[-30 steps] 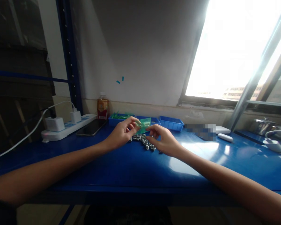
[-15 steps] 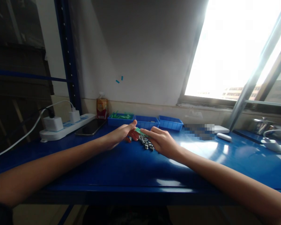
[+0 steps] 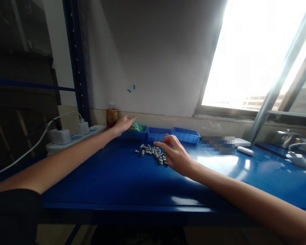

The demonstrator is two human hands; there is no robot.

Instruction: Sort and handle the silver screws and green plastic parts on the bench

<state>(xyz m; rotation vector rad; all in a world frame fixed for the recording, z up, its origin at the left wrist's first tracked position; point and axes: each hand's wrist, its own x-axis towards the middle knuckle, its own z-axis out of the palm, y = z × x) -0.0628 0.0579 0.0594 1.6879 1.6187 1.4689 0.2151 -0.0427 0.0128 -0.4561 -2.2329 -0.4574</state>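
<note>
My left hand [image 3: 124, 124] reaches over the left blue bin [image 3: 135, 136], its thumb held apart from the fingers. Green plastic bags [image 3: 137, 127] lie in that bin beside the fingers, which are partly hidden. Over the right edge of a loose pile of short metal bolts [image 3: 155, 152] hovers my right hand [image 3: 177, 152]. Its front finger stretches left above the pile and the others are bent, with nothing visible in them. A middle blue bin [image 3: 159, 136] and a right blue bin [image 3: 187, 135] stand in line with the first.
A power strip [image 3: 91, 131] with white chargers and cables sits on the left of the blue table [image 3: 112, 183]. Behind my left hand stands a drink bottle [image 3: 112, 114]. To the right are a small white case [image 3: 245, 150] and a steel pot [image 3: 285, 139].
My left hand has moved from above the bolts, up and left to the bin of green bags. The small green bag between both hands is gone from there. My right hand stays near the bolts.
</note>
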